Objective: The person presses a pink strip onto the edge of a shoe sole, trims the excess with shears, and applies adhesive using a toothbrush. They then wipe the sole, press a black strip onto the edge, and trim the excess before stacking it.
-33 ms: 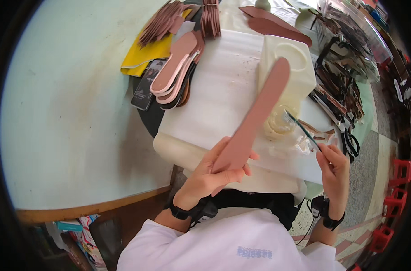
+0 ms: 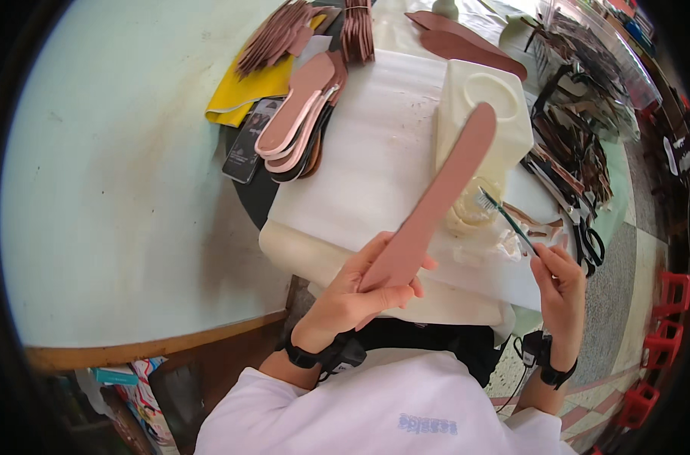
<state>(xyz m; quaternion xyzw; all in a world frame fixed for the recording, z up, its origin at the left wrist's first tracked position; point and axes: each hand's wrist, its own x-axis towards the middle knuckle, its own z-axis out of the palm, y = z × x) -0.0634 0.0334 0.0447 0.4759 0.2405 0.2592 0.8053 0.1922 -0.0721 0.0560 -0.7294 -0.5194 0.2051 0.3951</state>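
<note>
My left hand (image 2: 360, 292) is closed round the near end of a long pinkish-brown insole (image 2: 440, 193), which slants up and to the right. My right hand (image 2: 559, 280) pinches the handle of a dark green toothbrush (image 2: 512, 220). The brush's white bristles are at the mouth of a round pot of cloudy, pale yellow paste (image 2: 475, 211). This pot adjoins a cream plastic container (image 2: 496, 125) lying on the padded white work surface (image 2: 367, 152). Part of the pot is hidden behind the insole.
Stacked insoles (image 2: 295, 121), a phone (image 2: 250, 144) and a yellow cloth (image 2: 238, 95) lie at the left. Bundled brown pieces (image 2: 358, 30) are at the back. Scissors (image 2: 587, 239) and dark scraps (image 2: 576, 144) crowd the right. Red stools (image 2: 663, 341) stand on the floor.
The insole's far end has shifted slightly right and toward me. Both hands keep their holds, and the toothbrush stays at the pot.
</note>
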